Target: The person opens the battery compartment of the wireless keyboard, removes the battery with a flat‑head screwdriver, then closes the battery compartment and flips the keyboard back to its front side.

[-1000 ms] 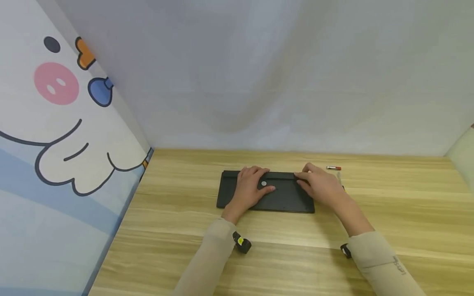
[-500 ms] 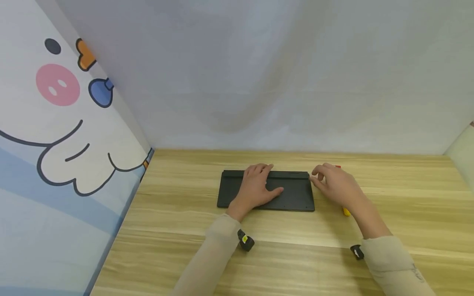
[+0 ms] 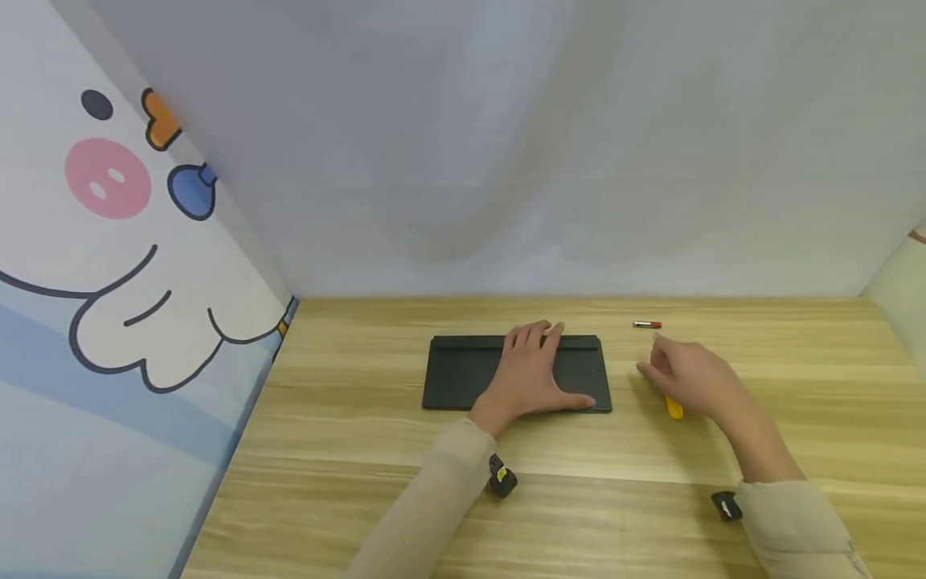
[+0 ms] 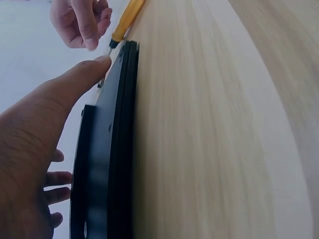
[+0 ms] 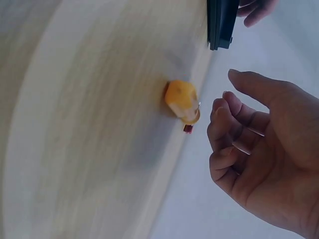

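Note:
A thin black keyboard [image 3: 463, 378] lies face down on the wooden table, a raised ridge along its far edge. My left hand [image 3: 526, 378] rests over its right half, fingers at the ridge and thumb stretched toward the near right corner. To the right, my right hand [image 3: 690, 374] hovers with loosely bent fingers; in the right wrist view nothing sits between those fingers [image 5: 224, 124]. Below that hand is a screwdriver with a yellow handle [image 3: 674, 408], its shaft mostly hidden in the head view. In the left wrist view the screwdriver [image 4: 128, 20] lies beyond the keyboard's end.
A small battery [image 3: 647, 325] with a red end lies behind the right hand, near the table's back edge. A pale curtain-like wall [image 3: 550, 201] rises behind the wooden table [image 3: 347, 466]. A cartoon-printed panel [image 3: 108, 265] stands at the left.
My right hand has left the keyboard's far right edge and moved right, over the screwdriver. The left hand has slid right along the keyboard and spread its thumb.

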The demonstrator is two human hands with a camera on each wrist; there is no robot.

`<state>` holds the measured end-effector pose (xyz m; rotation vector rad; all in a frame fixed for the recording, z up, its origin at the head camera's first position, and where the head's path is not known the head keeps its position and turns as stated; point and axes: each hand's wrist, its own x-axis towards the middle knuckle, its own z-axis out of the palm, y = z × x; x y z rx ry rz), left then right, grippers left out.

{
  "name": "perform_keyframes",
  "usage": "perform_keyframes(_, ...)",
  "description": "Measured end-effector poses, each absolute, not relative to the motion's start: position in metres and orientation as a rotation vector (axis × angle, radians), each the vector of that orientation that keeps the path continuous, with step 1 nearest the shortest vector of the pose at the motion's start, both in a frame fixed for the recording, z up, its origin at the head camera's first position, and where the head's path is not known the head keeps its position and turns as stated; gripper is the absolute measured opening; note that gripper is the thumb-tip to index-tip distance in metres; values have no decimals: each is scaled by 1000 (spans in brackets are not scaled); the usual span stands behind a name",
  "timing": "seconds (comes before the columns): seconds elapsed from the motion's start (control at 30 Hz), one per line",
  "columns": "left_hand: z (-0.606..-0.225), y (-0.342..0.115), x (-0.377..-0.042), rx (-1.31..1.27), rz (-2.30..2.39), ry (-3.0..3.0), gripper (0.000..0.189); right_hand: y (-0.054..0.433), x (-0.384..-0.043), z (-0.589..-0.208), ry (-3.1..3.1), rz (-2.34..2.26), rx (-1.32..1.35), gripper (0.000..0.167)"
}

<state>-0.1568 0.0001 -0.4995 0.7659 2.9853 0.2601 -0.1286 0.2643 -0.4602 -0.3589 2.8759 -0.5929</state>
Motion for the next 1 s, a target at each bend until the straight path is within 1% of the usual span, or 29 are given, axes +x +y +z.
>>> perform_keyframes(0.3,-506,20,-155,784,194,2937,134,279,-117,-472,2782,-622,-291,28)
perform_keyframes(0.47,-509,26,-155,800,174,2915,138,280,-115,-477,2779,-643,-293,28)
perform_keyframes(0.7,-507,30,-162,859,97,2925,135,282,-112,-478,2814,-659,-290,28)
perform_keyframes(1.0,-504,32,-163,1012,-26,2945,131,287,-107,-481,2807,-676,-269,27)
